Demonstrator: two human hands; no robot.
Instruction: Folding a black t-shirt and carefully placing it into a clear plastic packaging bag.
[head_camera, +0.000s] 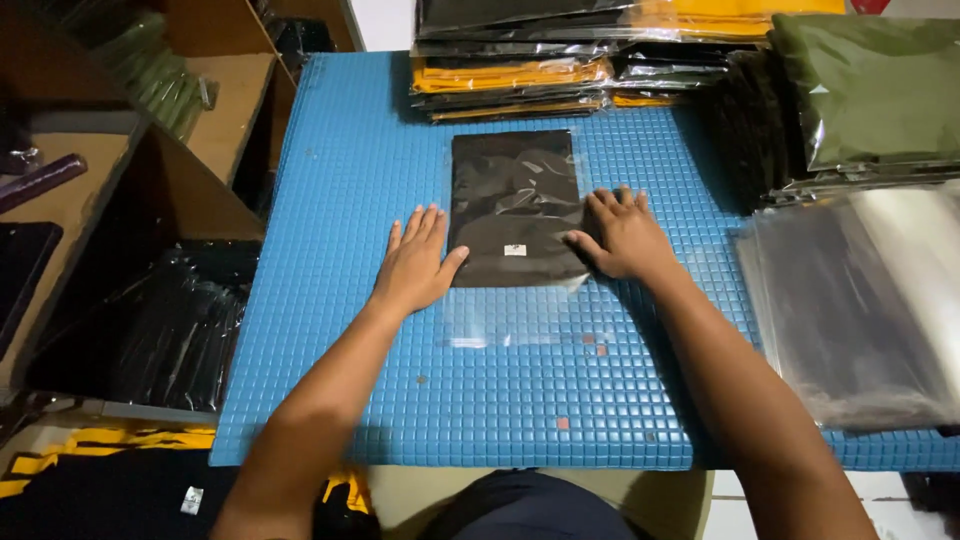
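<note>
A folded black garment (515, 205) lies inside a clear plastic bag (515, 320) in the middle of a blue gridded mat (330, 200). The bag's open end reaches toward me, past the garment. My left hand (415, 262) rests flat on the mat at the garment's left edge, thumb touching it. Flat on the garment's right edge lies my right hand (622, 235), fingers spread and thumb on the cloth. Neither hand grips anything.
Stacks of bagged yellow and black garments (520, 75) sit at the mat's far edge. Bagged olive garments (870, 90) and a pile of empty clear bags (860, 300) lie at right. Wooden shelves (150, 130) with bagged black garments (170, 330) stand left.
</note>
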